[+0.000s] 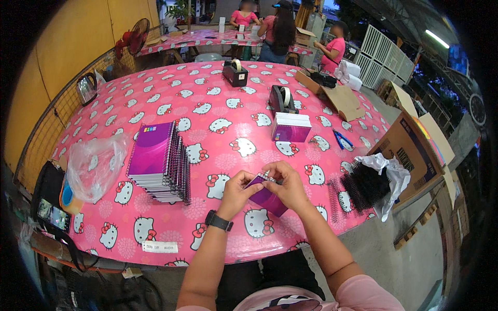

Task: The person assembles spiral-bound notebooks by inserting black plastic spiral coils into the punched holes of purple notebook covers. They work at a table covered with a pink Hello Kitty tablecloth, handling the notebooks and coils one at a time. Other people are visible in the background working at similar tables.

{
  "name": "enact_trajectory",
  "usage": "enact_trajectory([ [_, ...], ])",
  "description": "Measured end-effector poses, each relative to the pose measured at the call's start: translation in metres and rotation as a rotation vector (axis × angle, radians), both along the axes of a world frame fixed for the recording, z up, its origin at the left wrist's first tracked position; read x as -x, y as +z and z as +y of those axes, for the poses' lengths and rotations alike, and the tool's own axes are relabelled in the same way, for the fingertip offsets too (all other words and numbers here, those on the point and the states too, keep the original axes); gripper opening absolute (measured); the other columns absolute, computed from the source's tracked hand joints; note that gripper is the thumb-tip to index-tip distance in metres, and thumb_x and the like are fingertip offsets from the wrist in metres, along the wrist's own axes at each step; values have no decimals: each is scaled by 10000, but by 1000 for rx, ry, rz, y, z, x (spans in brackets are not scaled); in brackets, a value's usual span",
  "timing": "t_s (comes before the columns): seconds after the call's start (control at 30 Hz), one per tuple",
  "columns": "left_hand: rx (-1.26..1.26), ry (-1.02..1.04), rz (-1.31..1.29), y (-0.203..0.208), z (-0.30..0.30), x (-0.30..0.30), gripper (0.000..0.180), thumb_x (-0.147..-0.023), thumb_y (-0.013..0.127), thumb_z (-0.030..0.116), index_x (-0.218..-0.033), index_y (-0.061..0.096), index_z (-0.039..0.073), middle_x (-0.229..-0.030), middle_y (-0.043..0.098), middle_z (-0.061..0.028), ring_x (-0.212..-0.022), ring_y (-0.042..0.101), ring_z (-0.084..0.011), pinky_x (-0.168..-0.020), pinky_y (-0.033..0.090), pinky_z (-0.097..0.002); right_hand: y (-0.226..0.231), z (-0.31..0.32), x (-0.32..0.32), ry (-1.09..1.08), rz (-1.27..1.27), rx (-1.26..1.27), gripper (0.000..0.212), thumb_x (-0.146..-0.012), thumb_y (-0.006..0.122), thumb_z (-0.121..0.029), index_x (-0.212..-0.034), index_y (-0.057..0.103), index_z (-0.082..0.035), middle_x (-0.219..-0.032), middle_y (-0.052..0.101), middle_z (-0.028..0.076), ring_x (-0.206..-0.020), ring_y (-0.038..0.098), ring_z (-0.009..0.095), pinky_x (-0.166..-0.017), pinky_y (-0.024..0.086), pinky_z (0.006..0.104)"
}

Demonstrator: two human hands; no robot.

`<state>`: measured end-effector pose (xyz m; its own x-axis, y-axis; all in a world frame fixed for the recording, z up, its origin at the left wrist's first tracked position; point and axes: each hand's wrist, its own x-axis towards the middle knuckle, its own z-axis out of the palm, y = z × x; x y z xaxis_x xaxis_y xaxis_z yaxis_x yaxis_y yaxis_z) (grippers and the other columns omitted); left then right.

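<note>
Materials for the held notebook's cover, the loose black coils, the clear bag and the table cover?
Held notebook's cover: probably card; smooth, printed purple.
Loose black coils: plastic or coated metal; thin dark loops leave it open.
Clear bag: thin plastic film; see-through, crumpled.
Table cover: likely vinyl; printed, with a glossy sheen.

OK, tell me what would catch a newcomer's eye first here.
The pink, cat-patterned tablecloth fills the middle of the view. Purple spiral notebooks are stacked on its left, and near its front edge the left hand and right hand hold a small purple notepad.
</note>
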<state>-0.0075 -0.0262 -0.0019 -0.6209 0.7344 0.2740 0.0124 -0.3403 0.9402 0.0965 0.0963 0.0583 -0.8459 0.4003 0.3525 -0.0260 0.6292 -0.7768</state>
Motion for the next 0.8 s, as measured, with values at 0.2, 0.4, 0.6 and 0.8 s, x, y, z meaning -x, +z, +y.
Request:
enact_trajectory([
  [0.2, -25, -23, -22, 1, 0, -1, 147, -777, 682, 12, -876, 575, 22, -847, 609, -20, -792, 562, -76, -727, 463, -230, -5, -2, 3, 92, 29, 228, 234, -760, 699, -30, -967, 589, -27, -848, 563, -1, -729, 520, 62, -626, 428, 208],
  [0.4, -13, -29, -10, 4, -3, -1, 149, -773, 667, -27, -877, 572, 22, -840, 607, -23, -794, 568, -85, -739, 473, -235, 2, -8, 3, 47, -28, 138, 160, -764, 707, -66, -855, 580, -32, -770, 537, -9, -686, 494, 57, -580, 404, 209],
  [0.6, -46, 13, -32, -1, 1, 0, 166, -753, 677, -48, -844, 562, 29, -831, 610, -24, -783, 572, -83, -730, 475, -228, 15, -10, 4, 70, -9, -263, 124, -769, 643, -93, -820, 570, -6, -778, 562, 137, -769, 523, 307, -682, 425, 385],
  [0.8, -68, 27, -87, -2, 1, 2, 190, -743, 726, 32, -791, 543, 46, -757, 600, -2, -689, 533, -38, -615, 442, -197, 12, -11, 7, 129, 56, -398, 100, -791, 613, -81, -830, 565, -3, -802, 561, 148, -793, 527, 326, -689, 425, 400],
])
